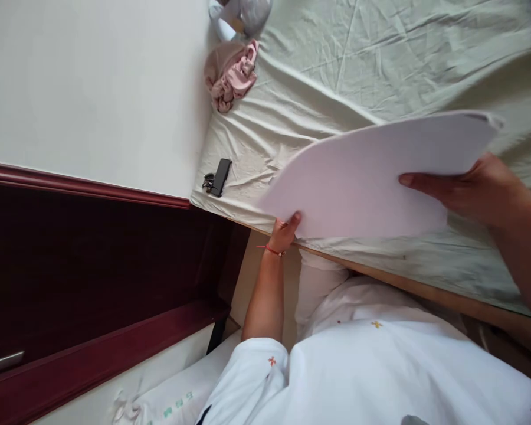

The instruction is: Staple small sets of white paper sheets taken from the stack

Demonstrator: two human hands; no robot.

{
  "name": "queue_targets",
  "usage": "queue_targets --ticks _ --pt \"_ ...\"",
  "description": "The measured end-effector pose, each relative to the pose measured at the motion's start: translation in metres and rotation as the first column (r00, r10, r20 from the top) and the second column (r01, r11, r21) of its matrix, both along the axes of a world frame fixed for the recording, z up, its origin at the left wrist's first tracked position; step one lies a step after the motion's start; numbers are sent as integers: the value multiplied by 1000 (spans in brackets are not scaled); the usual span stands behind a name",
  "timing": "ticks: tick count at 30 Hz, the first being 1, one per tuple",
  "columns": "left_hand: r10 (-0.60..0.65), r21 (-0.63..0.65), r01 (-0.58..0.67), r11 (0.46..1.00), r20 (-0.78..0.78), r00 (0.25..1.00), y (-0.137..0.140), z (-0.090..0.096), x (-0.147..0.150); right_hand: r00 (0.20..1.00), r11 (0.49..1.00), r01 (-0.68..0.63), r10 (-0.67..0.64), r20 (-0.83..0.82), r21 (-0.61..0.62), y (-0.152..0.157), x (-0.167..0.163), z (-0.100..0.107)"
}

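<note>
Between my two hands is a large white sheet, smooth and bowed, with its far edge raised over the bed. It looks like a stack of paper or thin board; I cannot tell which. My left hand, a red string round its wrist, grips the near left corner with the thumb on top. My right hand holds the right end, its thumb stretched flat across the upper face and its other fingers hidden beneath. Both hands are closed on the sheet.
A wrinkled pale green bedsheet covers the bed, whose wooden edge runs before me. Near the left corner lie a black phone-like object and keys. Pink cloth and a plastic bag lie farther back. A dark red door stands left.
</note>
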State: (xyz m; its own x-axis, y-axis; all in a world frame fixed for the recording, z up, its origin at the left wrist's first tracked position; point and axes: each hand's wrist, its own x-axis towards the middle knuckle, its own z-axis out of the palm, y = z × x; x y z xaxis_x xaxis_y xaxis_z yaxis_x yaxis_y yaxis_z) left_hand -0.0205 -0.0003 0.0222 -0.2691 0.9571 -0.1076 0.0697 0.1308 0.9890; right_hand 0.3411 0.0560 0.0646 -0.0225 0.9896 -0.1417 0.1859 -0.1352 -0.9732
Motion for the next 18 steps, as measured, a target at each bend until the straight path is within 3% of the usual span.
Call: queue_targets --ticks 2,4,8,12,15,18 --pt "-25 -26 25 999 -17 1000 1 -3 1 999 999 31 -31 -22 -22 2 -1 -1" --pt "-45 -46 43 998 -46 998 1 -5 3 995 992 24 -35 -94 -123 3 -2 -3" --pt "-80 -50 77 996 -51 996 0 -6 7 969 939 -30 -57 -240 -343 0 -1 -12" --pt "-102 -116 101 988 -5 995 1 -5 8 944 891 -75 -82 -321 -448 -9 4 -23" --pt "-133 -194 139 971 45 990 2 2 10 922 843 -37 -177 -343 -536 -18 7 -22" --pt "-77 -246 100 964 103 992 3 12 13 896 806 55 -300 -327 -589 -26 6 -18"
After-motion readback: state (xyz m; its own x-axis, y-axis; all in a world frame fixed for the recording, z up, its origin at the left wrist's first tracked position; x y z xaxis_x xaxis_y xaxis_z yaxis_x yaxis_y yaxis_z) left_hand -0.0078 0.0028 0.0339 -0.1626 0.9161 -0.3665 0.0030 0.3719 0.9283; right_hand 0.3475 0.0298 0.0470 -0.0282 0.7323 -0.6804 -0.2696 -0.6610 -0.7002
